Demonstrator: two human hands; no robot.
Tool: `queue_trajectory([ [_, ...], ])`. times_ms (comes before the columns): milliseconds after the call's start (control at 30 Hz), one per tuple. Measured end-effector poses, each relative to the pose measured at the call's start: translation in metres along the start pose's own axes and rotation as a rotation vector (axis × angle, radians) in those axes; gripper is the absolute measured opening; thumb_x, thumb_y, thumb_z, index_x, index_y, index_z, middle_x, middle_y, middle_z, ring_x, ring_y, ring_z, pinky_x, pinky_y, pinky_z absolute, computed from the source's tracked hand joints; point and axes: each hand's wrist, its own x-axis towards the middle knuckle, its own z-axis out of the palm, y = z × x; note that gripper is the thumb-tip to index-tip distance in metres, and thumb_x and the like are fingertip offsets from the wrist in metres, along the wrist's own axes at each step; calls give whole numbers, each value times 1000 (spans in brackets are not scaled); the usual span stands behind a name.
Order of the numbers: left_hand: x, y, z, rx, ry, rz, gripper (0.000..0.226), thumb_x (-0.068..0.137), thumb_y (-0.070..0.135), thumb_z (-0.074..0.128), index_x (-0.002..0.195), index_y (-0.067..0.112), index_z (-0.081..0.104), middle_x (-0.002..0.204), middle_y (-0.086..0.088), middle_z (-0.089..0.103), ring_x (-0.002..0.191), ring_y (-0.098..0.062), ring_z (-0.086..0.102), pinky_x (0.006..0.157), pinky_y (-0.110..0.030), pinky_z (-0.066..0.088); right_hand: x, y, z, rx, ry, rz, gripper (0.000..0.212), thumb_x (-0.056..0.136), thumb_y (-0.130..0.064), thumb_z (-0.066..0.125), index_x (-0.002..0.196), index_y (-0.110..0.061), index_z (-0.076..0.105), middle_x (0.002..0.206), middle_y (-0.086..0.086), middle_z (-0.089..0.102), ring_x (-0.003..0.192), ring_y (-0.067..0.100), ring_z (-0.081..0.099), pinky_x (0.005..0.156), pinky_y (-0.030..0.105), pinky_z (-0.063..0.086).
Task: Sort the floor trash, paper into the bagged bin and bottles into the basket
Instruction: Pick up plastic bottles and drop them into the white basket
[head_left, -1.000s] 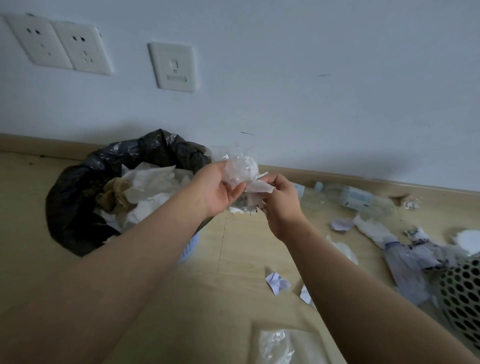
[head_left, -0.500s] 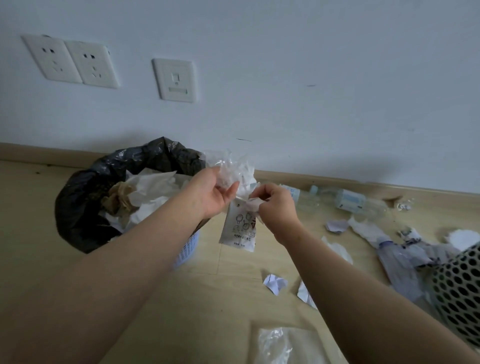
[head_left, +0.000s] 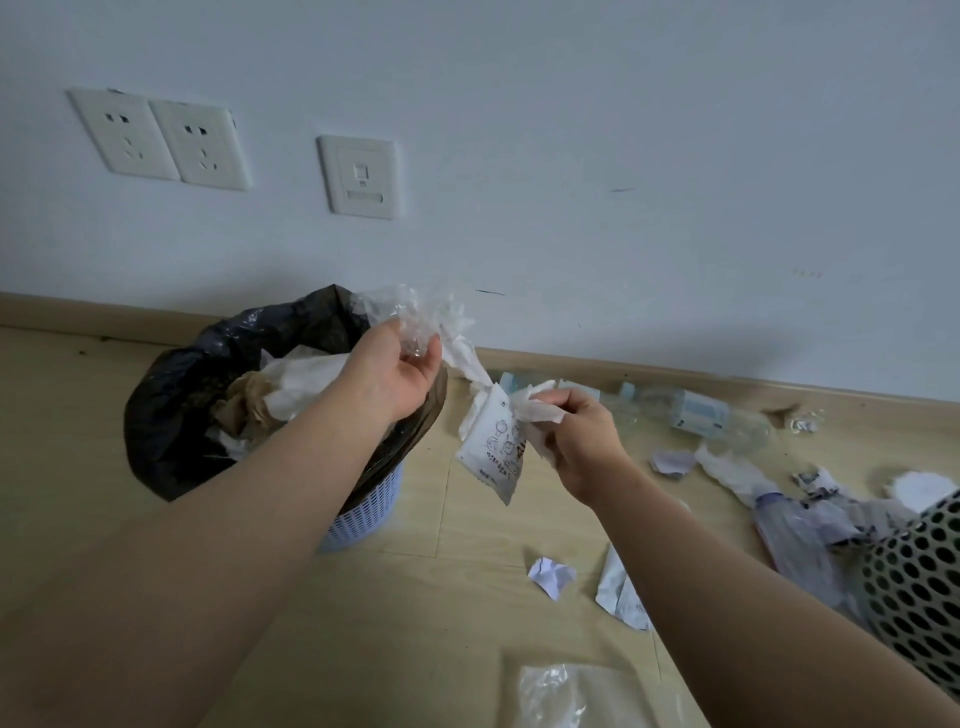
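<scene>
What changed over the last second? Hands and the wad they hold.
The hands drew apart: left hand keeps the clear plastic at the bagged bin rim, right hand moved down-right pinching white tissue. A printed packet, hidden in the wad before, now hangs between them. Bin, bottle, floor scraps and basket unchanged.

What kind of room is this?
Likely a plain room in a home or office: wall sockets, a wood-look floor with skirting board, and a bagged bin.

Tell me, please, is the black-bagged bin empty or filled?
Filled: crumpled white and brown paper sits heaped inside the black-bagged blue lattice bin.
</scene>
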Motion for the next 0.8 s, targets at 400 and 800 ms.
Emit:
queue_trajectory([
  [400, -6, 6, -8, 310, 9, 88, 14, 89, 4, 51, 101, 5, 58, 92, -10, 57, 63, -19, 57, 38, -16, 47, -4, -6, 15, -195, 142, -127, 25, 75, 6, 65, 64, -15, 57, 68, -2, 59, 67, 14, 56, 65, 23, 47],
  [800, -7, 46, -65, 888, 401, 765, 34, 85, 11, 50, 115, 20, 40, 91, -2, 51, 68, -26, 56, 53, -34, 53, -17, -27, 125, -440, 92, -431, 31, 79, 1, 50, 67, -28, 51, 86, 5, 57, 70, 17, 50, 54, 22, 36],
])
